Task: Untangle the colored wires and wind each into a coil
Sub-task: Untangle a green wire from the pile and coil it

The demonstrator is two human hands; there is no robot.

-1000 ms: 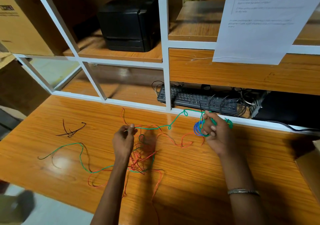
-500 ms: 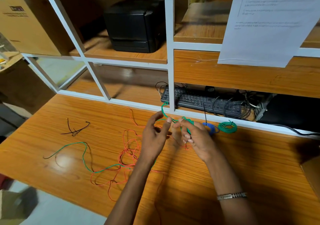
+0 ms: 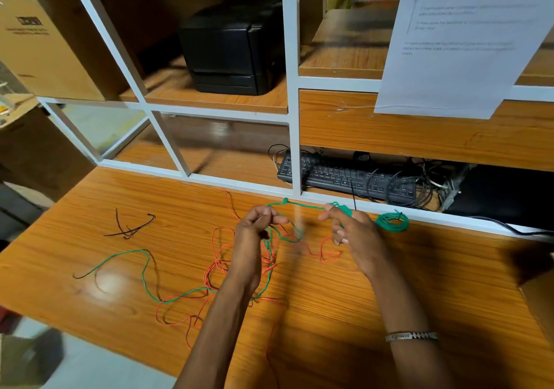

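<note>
A: Starting at the left: a cardboard box (image 3: 45,47) stands behind the white shelf frame (image 3: 292,89). On the glossy wood-grain desk (image 3: 344,313), a short dark wire scrap (image 3: 130,228) lies bent and apart from everything else.

B: And the loose wires?

A: The green wire (image 3: 144,271) runs in thin wavy curves from near the desk's front-left edge toward the centre, where it crosses the orange wire (image 3: 215,268), a slack tangle of loops lying flat. Bare desk lies open to the left and front of that tangle.

B: Hands?

A: The left hand (image 3: 254,233) hovers above the tangle, thumb and fingers pinched on the green wire. From there a taut green span crosses to the right hand (image 3: 356,236), whose raised index finger carries several green turns wound round it. Whether its remaining curled fingers press on the wire, I cannot tell. A metal bracelet (image 3: 412,336) sits on that wrist.

B: Further right?

A: A finished green coil (image 3: 392,222), small and round, rests on the desk just beside the right hand, close against the frame's bottom rail. Behind the rail, a black keyboard (image 3: 344,176) among dark cables. Above, a black printer (image 3: 230,47) and a hanging printed sheet (image 3: 458,38). A box corner (image 3: 539,304) juts in at the right edge.
</note>
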